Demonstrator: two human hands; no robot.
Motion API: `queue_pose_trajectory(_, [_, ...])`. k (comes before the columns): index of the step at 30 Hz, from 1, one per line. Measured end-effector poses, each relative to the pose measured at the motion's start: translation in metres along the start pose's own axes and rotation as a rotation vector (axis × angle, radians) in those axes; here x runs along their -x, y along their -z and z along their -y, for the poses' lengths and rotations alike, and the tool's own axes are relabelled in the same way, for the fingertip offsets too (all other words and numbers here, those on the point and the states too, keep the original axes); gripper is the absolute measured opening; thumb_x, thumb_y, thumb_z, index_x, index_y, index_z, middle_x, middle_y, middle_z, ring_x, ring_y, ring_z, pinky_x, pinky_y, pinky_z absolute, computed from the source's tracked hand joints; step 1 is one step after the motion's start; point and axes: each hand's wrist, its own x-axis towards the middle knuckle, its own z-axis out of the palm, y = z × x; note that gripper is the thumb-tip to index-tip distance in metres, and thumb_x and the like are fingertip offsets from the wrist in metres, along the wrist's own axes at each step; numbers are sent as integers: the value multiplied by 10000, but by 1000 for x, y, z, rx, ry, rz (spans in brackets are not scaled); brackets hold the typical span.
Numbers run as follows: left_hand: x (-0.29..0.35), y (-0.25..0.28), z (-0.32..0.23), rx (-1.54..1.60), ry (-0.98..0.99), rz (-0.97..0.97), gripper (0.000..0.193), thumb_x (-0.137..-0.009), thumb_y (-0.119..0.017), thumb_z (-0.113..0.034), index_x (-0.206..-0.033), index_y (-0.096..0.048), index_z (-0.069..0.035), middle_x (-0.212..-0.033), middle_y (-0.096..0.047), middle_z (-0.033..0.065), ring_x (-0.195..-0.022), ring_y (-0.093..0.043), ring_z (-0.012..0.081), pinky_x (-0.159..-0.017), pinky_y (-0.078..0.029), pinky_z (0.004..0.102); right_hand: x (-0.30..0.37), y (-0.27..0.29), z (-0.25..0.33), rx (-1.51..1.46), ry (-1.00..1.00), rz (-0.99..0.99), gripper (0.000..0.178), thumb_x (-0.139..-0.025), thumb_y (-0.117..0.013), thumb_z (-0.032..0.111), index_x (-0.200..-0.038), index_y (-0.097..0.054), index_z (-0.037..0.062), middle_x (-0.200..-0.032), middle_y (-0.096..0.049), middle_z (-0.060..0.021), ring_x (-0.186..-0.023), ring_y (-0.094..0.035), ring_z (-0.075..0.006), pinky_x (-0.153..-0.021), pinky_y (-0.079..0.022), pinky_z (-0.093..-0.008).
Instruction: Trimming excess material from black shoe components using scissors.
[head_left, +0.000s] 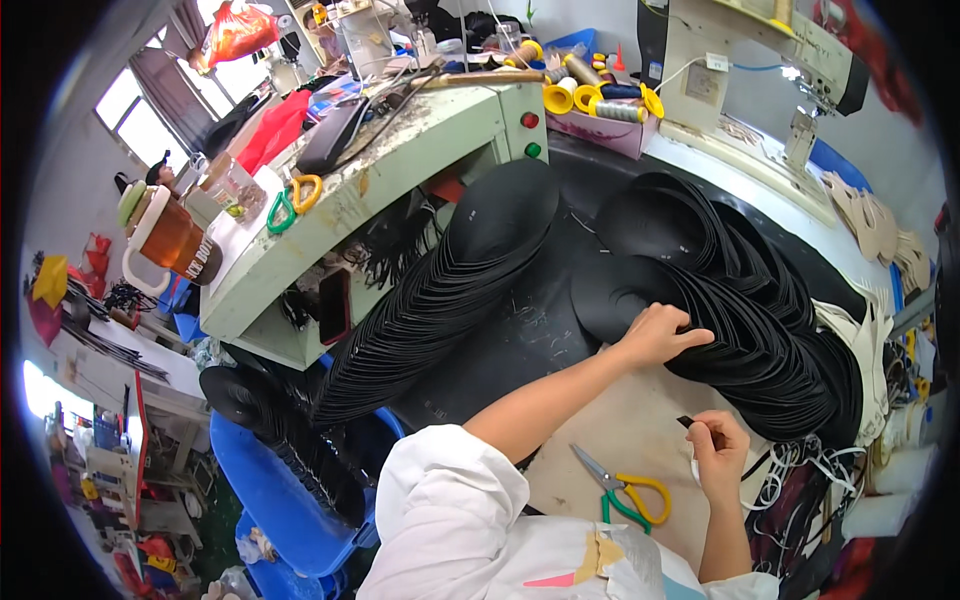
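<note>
A long fanned stack of black cut pieces (740,330) is spread across the counter (600,430), right of centre. Its near left end is gripped by the left hand (660,335), fingers curled over the top piece. A small dark strip (686,421) is pinched in the right hand (718,452). Scissors (625,490) are laid nearby.

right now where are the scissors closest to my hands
In the head view, the yellow-and-green-handled scissors lie on the bare tabletop low in the middle, just left of your right hand and below the fanned black pieces.
</note>
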Motion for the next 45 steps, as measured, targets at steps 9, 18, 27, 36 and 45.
queue_pose_trajectory(9, [0, 7, 9, 205, 278, -79, 492, -826, -693, -291, -478, -428, -67, -485, -340, -62, -488, -261, 43, -431, -211, 272, -7, 11, 2, 87, 101, -142, 56, -832, -627, 1, -791, -590, -6, -741, -588, -5, -617, -497, -33, -542, -381, -177])
queue_pose_trajectory(18, [11, 13, 30, 840, 381, -217, 310, -903, -593, -312, -832, -691, -26, -719, -610, -19, -635, -514, 46, -572, -393, 217, -104, -36, 13, 308, 290, -47, 88, -862, -593, 62, -875, -578, -24, -822, -652, -94, -592, -487, -78, -561, -410, -234])
queue_pose_trajectory(27, [80, 68, -43, 786, 177, -367, 206, -916, -586, -112, -729, -516, -61, -702, -489, -78, -640, -386, -2, -557, -336, 186, -78, -7, 28, 61, 93, -157, 76, -842, -638, 47, -888, -654, -11, -751, -615, 0, -649, -531, -41, -606, -433, -188])
queue_pose_trajectory(36, [155, 30, -73, 912, 415, -79, 161, -916, -549, -42, -1034, -605, 53, -913, -636, 27, -792, -531, 35, -710, -428, 189, -13, 3, 53, -96, -80, 179, 92, -787, -687, 1, -871, -675, -36, -739, -651, -43, -636, -579, -56, -581, -456, -181])
queue_pose_trajectory(45, [169, 22, -65, 820, 403, 29, 86, -909, -540, -7, -838, -571, 29, -732, -511, -48, -670, -416, 4, -574, -359, 165, -13, -10, 47, -121, -297, 277, 81, -743, -732, -2, -784, -667, -29, -768, -667, -74, -678, -626, -87, -626, -505, -201])
